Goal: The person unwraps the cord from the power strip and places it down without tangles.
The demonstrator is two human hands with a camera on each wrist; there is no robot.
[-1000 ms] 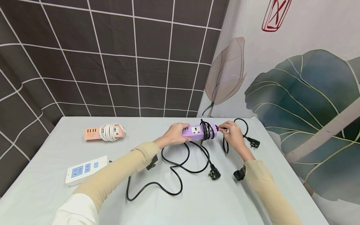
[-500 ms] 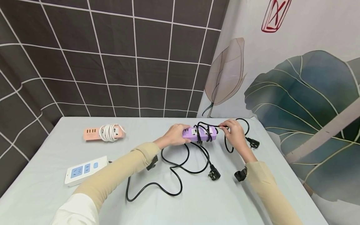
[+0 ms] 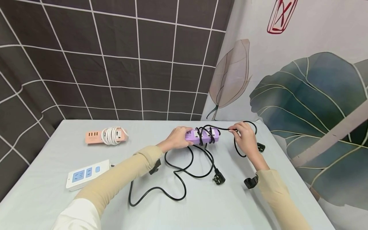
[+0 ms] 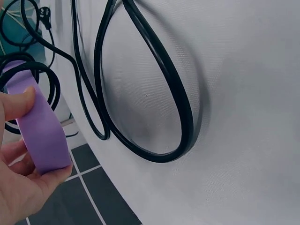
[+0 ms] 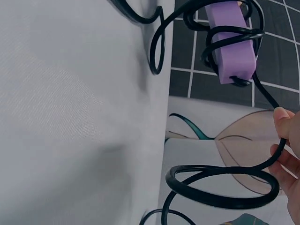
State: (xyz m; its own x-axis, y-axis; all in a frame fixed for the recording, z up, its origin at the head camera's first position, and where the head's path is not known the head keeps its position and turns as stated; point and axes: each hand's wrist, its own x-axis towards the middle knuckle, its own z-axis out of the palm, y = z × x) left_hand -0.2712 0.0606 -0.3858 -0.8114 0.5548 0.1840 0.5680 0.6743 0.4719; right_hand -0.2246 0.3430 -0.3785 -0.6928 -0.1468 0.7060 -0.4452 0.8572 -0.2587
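Note:
A purple power strip is raised over the far side of the table, with black cord wrapped round it in loose turns. My left hand grips the strip by its left end, thumb on one face and fingers on the other. To the right, my right hand pinches the same cord between thumb and fingers. A length of it runs from the strip to those fingertips, then hangs below in a loop. Partly hidden behind the right hand lies a black plug.
A salmon-pink power strip wound with white cord lies at the back left. Nearer stands a white power strip with blue sockets, partly behind the left sleeve. Black cord with another plug sprawls across the middle of the table.
My right hand has moved right, pulling the cord out from the strip. The turns round the strip, bunched at its right end before, are looser and more spread. The left hand has barely moved.

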